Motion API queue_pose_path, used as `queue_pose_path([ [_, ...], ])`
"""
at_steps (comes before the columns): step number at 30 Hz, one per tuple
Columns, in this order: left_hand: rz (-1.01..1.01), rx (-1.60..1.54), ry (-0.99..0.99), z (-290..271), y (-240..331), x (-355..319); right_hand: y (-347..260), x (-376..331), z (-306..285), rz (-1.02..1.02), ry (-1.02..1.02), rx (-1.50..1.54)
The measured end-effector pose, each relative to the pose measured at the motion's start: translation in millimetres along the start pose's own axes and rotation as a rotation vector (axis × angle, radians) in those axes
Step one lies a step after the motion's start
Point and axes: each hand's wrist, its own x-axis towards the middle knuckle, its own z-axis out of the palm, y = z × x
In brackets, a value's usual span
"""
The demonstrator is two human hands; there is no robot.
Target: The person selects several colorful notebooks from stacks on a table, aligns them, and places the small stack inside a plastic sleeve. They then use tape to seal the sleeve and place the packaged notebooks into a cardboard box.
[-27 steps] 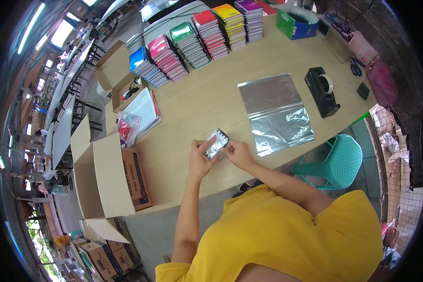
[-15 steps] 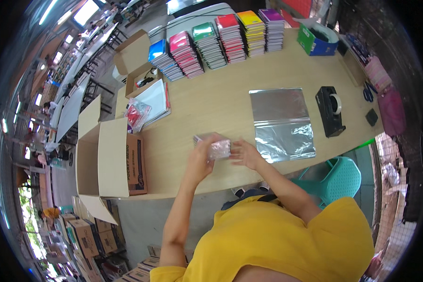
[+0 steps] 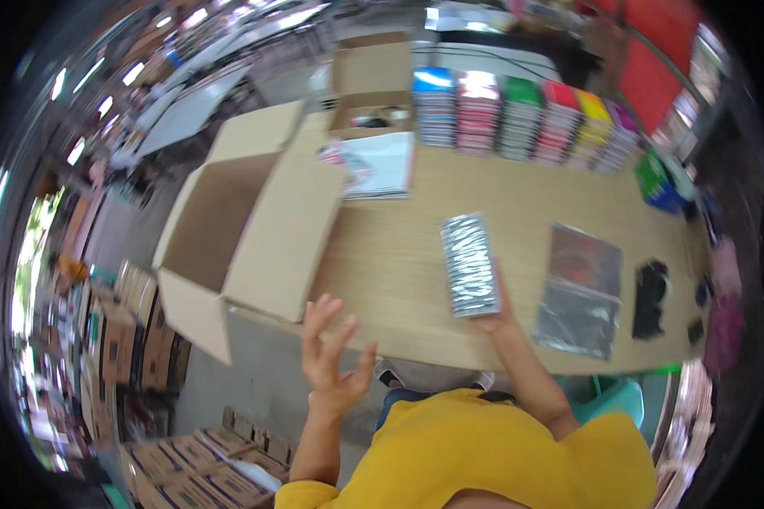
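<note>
The right hand [image 3: 494, 316] holds a long rectangular block wrapped in shiny silver plastic [image 3: 471, 265] by its near end. Its thumb lies along the block's right side; the other fingers are mostly hidden, but the hand is clamped on the block. The block is above the middle of the pale wooden table [image 3: 390, 254], toward the near edge. The left hand [image 3: 335, 352] holds nothing, its fingers spread apart, just off the near edge beside the large brown cardboard carton [image 3: 284, 229], which gapes open at the near left corner.

Flat, clear plastic sheets [image 3: 581, 293] lie near the right end of the near edge, with a black tape dispenser [image 3: 651, 297] between them and the right edge. Along the far edge stand six notebook stacks [image 3: 519, 119], topped blue, pink, green, red, yellow and purple. A small open cardboard box [image 3: 369, 131] sits at the far left corner, white papers [image 3: 386, 165] just before it.
</note>
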Motion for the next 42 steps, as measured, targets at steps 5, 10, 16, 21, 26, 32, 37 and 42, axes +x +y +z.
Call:
queue_pose_path([
  [5, -0.316, 0.168, 0.502, -116, -100, -17, 26, 84, 127, -0.352, -0.272, -0.425],
  [10, -0.536, 0.29, 0.333, -166, -212, -53, 138, 201, 304, -0.669, -0.365, -1.618],
  [16, -0.583, 0.076, 0.181, -129, -258, -70, 252, 371, 315, 0.007, -0.721, -2.662],
  [21, -0.459, 0.134, 0.108, -125, -272, -83, 283, 452, 224, 0.67, -0.644, -3.012],
  [26, -0.426, 0.085, 0.144, -122, -281, -89, 270, 473, 187, 0.997, -0.311, -2.949],
  [32, -0.401, 0.087, 0.144, -124, -285, -93, 279, 470, 187, 0.589, -1.154, -3.128],
  [37, -0.374, 0.095, 0.152, -121, -291, -92, 278, 471, 137, 0.769, -1.647, -2.997],
  [42, -0.374, 0.091, 0.17, -117, -289, -90, 273, 493, 131, 0.915, -1.725, -2.828],
])
